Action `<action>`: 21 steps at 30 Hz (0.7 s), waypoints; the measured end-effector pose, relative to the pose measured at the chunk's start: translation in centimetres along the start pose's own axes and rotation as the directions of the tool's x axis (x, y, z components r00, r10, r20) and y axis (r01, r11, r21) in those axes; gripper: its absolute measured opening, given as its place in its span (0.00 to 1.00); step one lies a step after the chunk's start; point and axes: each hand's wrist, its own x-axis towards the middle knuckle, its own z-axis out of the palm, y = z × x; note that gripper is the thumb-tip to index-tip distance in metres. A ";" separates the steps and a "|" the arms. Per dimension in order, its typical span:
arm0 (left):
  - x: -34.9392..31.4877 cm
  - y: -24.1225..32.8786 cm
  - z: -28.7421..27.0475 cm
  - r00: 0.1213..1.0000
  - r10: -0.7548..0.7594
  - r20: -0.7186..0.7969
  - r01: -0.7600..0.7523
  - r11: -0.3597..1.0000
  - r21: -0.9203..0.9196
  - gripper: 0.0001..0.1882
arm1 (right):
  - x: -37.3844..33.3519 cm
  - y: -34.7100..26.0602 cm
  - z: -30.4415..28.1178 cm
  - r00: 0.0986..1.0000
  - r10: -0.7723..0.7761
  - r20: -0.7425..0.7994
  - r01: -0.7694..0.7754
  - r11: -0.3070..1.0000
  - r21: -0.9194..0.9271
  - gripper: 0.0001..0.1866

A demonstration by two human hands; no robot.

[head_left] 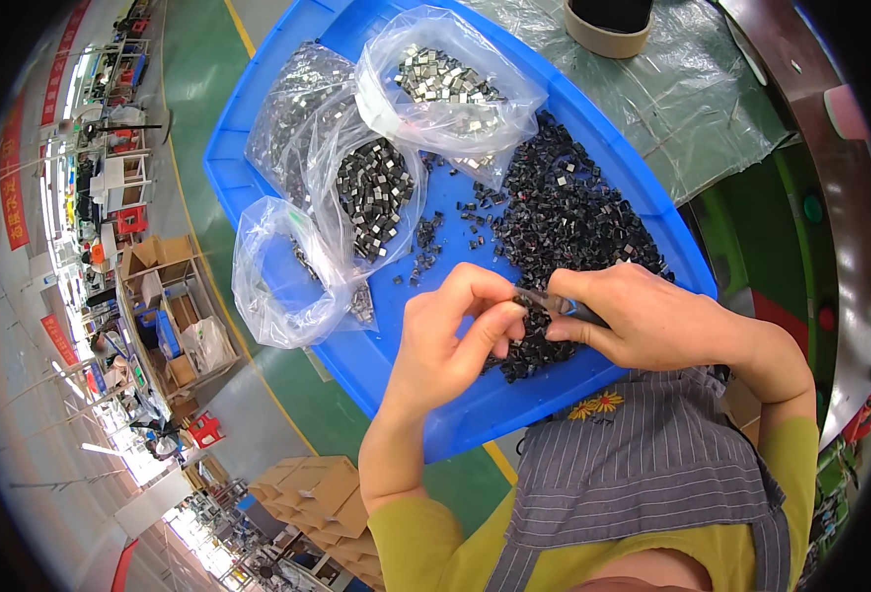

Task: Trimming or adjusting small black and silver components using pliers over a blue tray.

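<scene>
Over the near part of a blue tray (455,419), my hands meet at the fingertips. My left hand (450,340) pinches a small dark part (524,300) between thumb and forefinger. Closed around a small metal hand tool (575,310), perhaps pliers or cutters, is my right hand (647,311); the tool's tip is at the pinched part, and its exact kind is hidden by my fingers. A heap of small black parts (573,212) lies just beyond and beneath my hands.
Clear plastic bags hold small parts: one bag (386,118) has silvery pieces, another bag (371,252) dark ones. A nearer bag (258,296) gapes. A tape roll (608,41) sits on plastic sheeting (672,118). Cardboard boxes (307,488) stand at lower left.
</scene>
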 end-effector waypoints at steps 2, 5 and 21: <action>0.0 -0.2 0.5 0.961 0.273 -0.055 -0.243 0.918 0.314 0.05 | 0.0 -0.3 0.1 1.000 0.021 -0.012 -0.021 1.000 0.001 0.13; 0.3 -0.5 0.8 0.793 0.609 0.005 -0.453 0.584 0.673 0.11 | -0.1 -0.2 0.3 0.999 -0.015 -0.052 0.015 1.000 0.004 0.14; -0.1 -0.1 0.9 0.993 -0.114 -0.012 0.101 0.923 -0.370 0.15 | 0.5 1.0 1.8 0.913 -0.244 -0.326 0.099 0.910 -0.403 0.15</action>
